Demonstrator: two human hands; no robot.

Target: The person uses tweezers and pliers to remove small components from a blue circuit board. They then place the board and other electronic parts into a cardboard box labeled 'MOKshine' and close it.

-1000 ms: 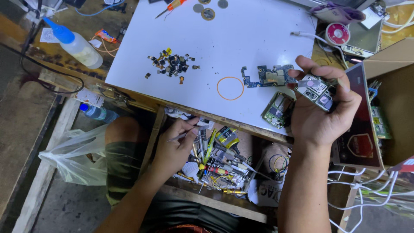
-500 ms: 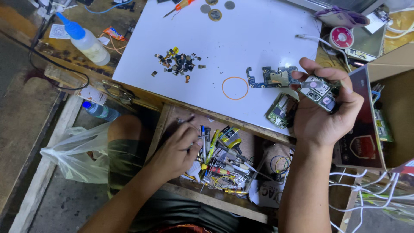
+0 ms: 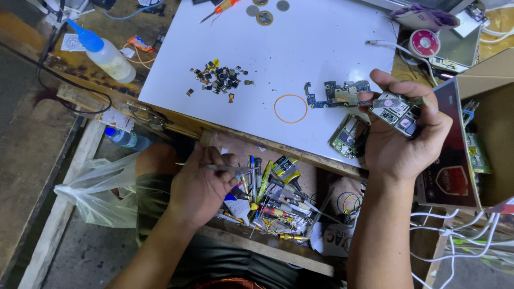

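Two hands at work. Right hand [image 3: 404,142] grips a small circuit board [image 3: 395,111] in its fingers, raised over the right edge of the white surface [image 3: 300,59]. Left hand [image 3: 201,184] is closed on a thin metal tool, probably tweezers [image 3: 214,167], above the open drawer of tools [image 3: 273,200]. Another circuit board [image 3: 337,93] lies beside an orange ring [image 3: 290,108].

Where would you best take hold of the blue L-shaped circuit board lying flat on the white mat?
Probably pinch the blue L-shaped circuit board across its wider right-hand block, coming from above: it lies flat on the white mat, and its left arm is thin and narrow.
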